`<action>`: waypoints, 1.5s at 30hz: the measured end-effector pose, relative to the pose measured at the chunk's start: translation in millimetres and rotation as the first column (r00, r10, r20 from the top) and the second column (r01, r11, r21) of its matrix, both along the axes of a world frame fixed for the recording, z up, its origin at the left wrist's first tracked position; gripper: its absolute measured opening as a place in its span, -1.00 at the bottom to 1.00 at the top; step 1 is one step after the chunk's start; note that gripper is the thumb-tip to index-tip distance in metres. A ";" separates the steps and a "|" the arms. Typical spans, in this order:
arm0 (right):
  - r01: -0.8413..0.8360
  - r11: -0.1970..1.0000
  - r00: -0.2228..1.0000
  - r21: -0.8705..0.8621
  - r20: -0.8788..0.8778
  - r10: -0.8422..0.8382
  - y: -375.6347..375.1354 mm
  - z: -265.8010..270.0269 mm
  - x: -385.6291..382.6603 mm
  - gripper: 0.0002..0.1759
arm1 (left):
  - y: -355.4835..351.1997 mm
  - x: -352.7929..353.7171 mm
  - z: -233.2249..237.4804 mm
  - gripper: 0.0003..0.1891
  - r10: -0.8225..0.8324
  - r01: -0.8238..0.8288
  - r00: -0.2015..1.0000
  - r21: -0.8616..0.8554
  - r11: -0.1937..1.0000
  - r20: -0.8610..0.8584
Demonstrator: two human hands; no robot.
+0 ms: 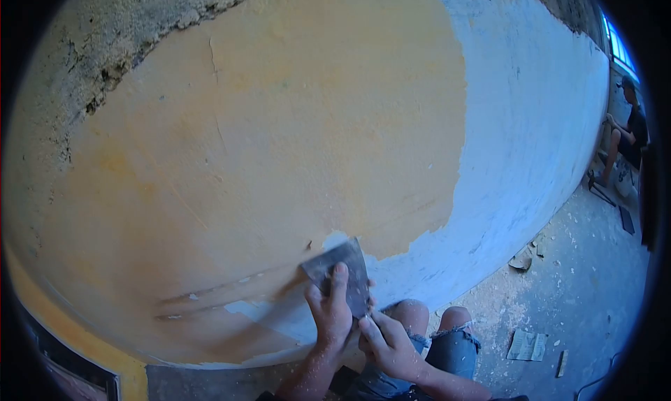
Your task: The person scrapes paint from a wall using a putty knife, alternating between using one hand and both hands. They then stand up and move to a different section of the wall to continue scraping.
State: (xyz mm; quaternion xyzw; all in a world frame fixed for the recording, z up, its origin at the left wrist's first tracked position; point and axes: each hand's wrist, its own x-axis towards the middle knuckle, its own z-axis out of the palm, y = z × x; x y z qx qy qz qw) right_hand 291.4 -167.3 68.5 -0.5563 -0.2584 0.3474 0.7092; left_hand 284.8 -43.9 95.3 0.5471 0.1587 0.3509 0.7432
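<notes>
A wide, flat metal scraper (338, 263) is tilted against the wall, its upper edge at the border of a small white patch in the yellow paint. My left hand (331, 318) is closed on the scraper, the thumb lying along its face and the fingertips round the far side. Just below and to the right, my right hand (393, 348) is closed at the scraper's lower end; its grip there is partly hidden. Yellow paint (335, 135) covers much of the wall in front of me, with a ragged edge against the bare white surface (524, 121).
Rough, crumbled plaster (119, 38) runs along the upper left. My bent knees (412, 316) are close to the wall. Paint flakes, a piece of paper (527, 346) and a small strip (562, 364) lie on the floor (587, 275). Another person (632, 125) sits at the far right near a window.
</notes>
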 end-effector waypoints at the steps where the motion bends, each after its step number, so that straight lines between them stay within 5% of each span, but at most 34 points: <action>1: 0.015 1.000 0.997 -0.010 -0.076 -0.016 -0.7 -8.4 -2.5 -0.65 | 0.2 2.8 3.1 -0.68 -0.008 0.008 1.000 0.012 1.000 0.006; 8: 0.040 0.997 0.988 -0.060 0.155 -0.031 3.6 -6.4 6.6 -0.64 | -1.7 2.8 4.3 -0.68 0.001 -0.001 1.000 -0.019 1.000 -0.013; 20: 0.049 0.998 0.995 -0.035 0.085 -0.046 1.5 -9.6 9.1 -0.62 | -6.4 10.6 -0.4 -0.66 0.034 -0.036 0.999 0.073 0.997 0.027; 23: -0.005 0.999 0.975 0.042 0.221 -0.005 10.3 29.1 27.8 -0.61 | -2.8 16.9 47.8 -0.67 0.049 -0.049 0.994 0.001 0.999 0.101; 28: 0.187 0.982 0.956 0.010 0.230 -0.184 -5.6 -23.3 8.5 -0.60 | -16.2 14.2 -14.2 -0.69 0.017 -0.017 0.999 0.010 1.000 -0.031; 32: 0.058 0.993 0.990 -0.104 0.133 -0.044 -9.9 -18.0 20.1 -0.61 | -16.6 19.3 -9.2 -0.64 0.006 -0.005 0.999 0.015 1.000 -0.052; 37: 0.171 0.985 0.962 -0.039 0.223 -0.158 0.1 -44.3 20.8 -0.62 | -13.8 24.5 -37.4 -0.64 0.027 -0.025 0.998 0.053 0.998 -0.050; 41: 0.079 0.993 0.976 -0.086 0.210 -0.059 -0.6 -16.8 31.0 -0.64 | -8.5 28.7 -1.7 -0.66 0.021 -0.023 0.998 0.027 0.999 0.056; 45: 0.146 0.989 0.960 -0.017 0.246 -0.137 -9.2 -38.0 23.2 -0.66 | -20.0 22.5 -32.4 -0.66 -0.003 0.004 0.999 0.025 1.000 -0.046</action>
